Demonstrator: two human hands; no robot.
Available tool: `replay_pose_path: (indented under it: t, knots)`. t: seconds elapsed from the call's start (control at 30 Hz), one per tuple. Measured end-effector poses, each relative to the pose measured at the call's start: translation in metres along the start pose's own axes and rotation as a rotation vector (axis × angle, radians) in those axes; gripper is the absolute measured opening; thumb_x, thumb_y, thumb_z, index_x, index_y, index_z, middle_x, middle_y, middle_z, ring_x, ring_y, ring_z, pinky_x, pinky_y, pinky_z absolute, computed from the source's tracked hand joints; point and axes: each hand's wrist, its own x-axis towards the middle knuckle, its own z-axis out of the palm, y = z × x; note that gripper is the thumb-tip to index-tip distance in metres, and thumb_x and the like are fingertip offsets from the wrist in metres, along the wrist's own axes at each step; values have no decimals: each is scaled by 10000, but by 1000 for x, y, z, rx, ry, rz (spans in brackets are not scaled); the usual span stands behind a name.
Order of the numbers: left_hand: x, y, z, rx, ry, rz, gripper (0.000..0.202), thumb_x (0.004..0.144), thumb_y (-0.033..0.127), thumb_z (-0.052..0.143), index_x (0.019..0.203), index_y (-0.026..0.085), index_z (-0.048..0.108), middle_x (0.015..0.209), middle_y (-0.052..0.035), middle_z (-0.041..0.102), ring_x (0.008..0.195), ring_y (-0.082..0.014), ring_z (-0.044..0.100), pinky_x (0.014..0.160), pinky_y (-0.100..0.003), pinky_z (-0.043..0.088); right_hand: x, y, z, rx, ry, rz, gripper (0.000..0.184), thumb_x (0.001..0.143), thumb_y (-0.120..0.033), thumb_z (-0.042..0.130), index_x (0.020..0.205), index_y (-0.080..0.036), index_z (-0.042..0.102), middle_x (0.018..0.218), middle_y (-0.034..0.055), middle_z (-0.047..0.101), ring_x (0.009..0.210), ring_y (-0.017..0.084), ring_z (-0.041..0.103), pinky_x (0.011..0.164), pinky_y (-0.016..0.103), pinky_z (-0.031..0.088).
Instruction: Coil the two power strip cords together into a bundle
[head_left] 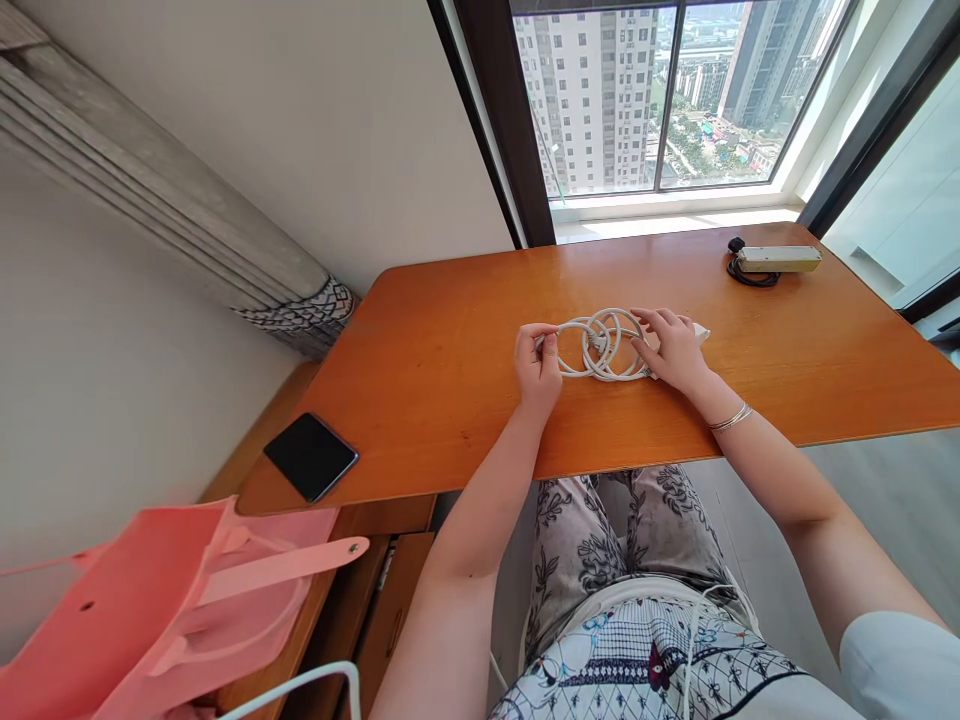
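Observation:
A white cable [600, 378] lies in loose loops on the wooden table, with what looks like a plug near the middle of the coil. My left hand [538, 368] pinches the coil at its left end between thumb and fingers. On the other side, my right hand [670, 348] has its thumb and fingers bent around the right end of the loops. A white block-like piece [702, 333] sticks out past the right hand; most of it is hidden under the palm.
The orange-brown table [435, 390] carries a dark-screened phone [311, 457] at the left front. A pale power strip [780, 260] with a black coiled cord [754, 279] sits at the far right. A pink plastic chair-like item [187, 600] stands beside the table's left edge. Beyond is a window [600, 110].

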Motion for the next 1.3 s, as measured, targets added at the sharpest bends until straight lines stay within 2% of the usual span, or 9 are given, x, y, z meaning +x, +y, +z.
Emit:
replay_pose_path:
  t: [0.1,0.17,0.37,0.53,0.77,0.97,1.1,1.2,1.3]
  knots:
    - [-1,7,0,-24,71,22,349,1048,502,404,1027,233,625,943,-68,620,799,-163,608,701,-303,520,-3,-9,1,-28,-44,-206,442,986,-396,526,1379,-231,645,1428,119,649,1314,306,579,1109,468,379]
    - [-1,14,-2,-9,71,76,337,1051,487,407,1000,230,620,942,-75,621,837,-178,618,720,-322,525,-4,-15,4,-46,-102,-262,426,1007,-418,511,1359,-236,668,1492,96,613,1357,307,545,1122,471,373]
    - [-8,30,-2,119,-4,339,275,1062,396,408,1002,243,628,924,-65,644,858,-180,634,773,-343,541,-2,-18,9,-102,-112,-149,434,1021,-433,492,1351,-224,680,1342,128,691,1216,327,589,1065,491,408]
    - [-17,31,-1,77,-110,550,221,1046,292,443,1074,269,661,965,-48,675,861,-151,661,773,-292,547,-4,-19,8,-124,-103,-189,490,1000,-464,535,1414,-224,641,1328,127,673,1214,320,556,1062,467,381]
    - [-26,29,2,154,-371,640,296,1027,239,412,1106,301,691,974,-40,718,835,-131,705,780,-258,579,-3,-20,9,-165,-114,-167,408,1027,-414,486,1345,-276,701,1164,101,723,1106,297,564,1034,457,350]
    - [-27,38,11,54,-303,500,287,944,297,552,1229,261,548,1121,-101,761,1031,-203,753,877,-366,622,-4,-17,12,-93,-42,-121,424,1049,-390,409,1316,-232,698,1101,101,756,1066,279,608,1029,432,366]
    - [-16,39,5,-9,-394,407,451,865,330,601,1299,246,512,1178,-109,770,1134,-234,739,992,-425,593,-4,-13,11,-33,4,-106,433,1053,-399,378,1248,-218,719,1047,111,752,1047,276,631,1012,427,393]
    - [-6,36,1,63,-500,328,412,794,317,643,1198,248,598,1137,-72,788,1179,-261,725,1168,-502,460,-5,-10,11,34,30,-107,447,1054,-403,357,1249,-223,717,1050,109,744,1028,267,651,1016,431,411]
    - [-1,34,1,160,-546,245,378,768,347,701,1126,237,650,1160,-79,782,1209,-283,708,1208,-526,396,-6,-9,11,87,102,-73,465,1050,-412,350,1331,-243,680,1105,109,743,1031,269,662,1021,452,437]
